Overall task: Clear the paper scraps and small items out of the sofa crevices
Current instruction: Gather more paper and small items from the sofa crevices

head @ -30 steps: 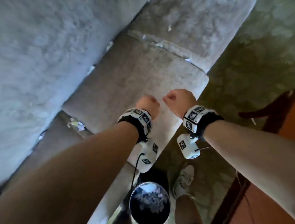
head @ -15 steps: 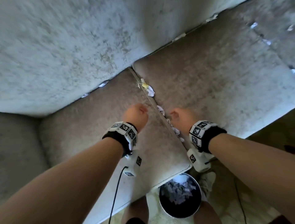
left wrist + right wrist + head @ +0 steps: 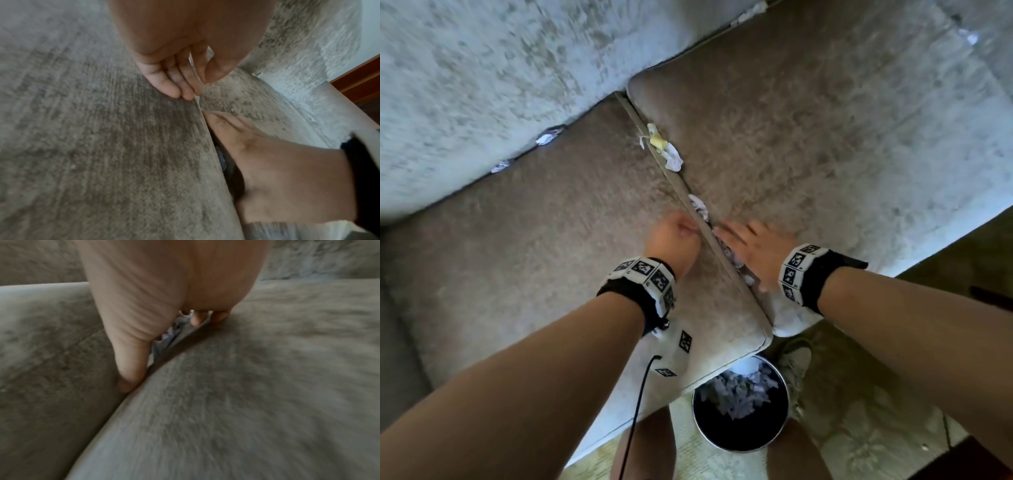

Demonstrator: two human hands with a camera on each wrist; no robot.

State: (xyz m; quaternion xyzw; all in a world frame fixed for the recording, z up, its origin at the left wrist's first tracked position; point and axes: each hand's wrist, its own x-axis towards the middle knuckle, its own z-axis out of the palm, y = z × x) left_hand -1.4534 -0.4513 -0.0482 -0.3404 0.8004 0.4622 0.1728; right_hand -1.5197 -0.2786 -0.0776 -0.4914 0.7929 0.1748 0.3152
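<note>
Two grey-brown seat cushions meet at a diagonal crevice [image 3: 681,192]. White paper scraps [image 3: 698,205] sit in it, and a yellow and white clump [image 3: 664,147] lies farther back. My right hand [image 3: 736,236] lies flat on the right cushion beside the crevice, fingers straight. In the right wrist view its thumb [image 3: 131,379] presses into the gap, with crumpled scraps [image 3: 174,331] just ahead of it. My left hand [image 3: 678,236] is on the left cushion at the seam. Its curled fingers [image 3: 180,87] touch the cushion edge and hold nothing that I can see.
A round dark bin [image 3: 739,442] with several paper scraps in it stands on the patterned floor below the cushion corner, between my legs. More scraps [image 3: 548,137] poke out of the crevice under the back cushion. A shoe [image 3: 794,363] is beside the bin.
The view swung from the sofa arm to the gap between the seat cushions. Both fists dropped to the seam. My right hand opened and laid its fingers along the crevice.
</note>
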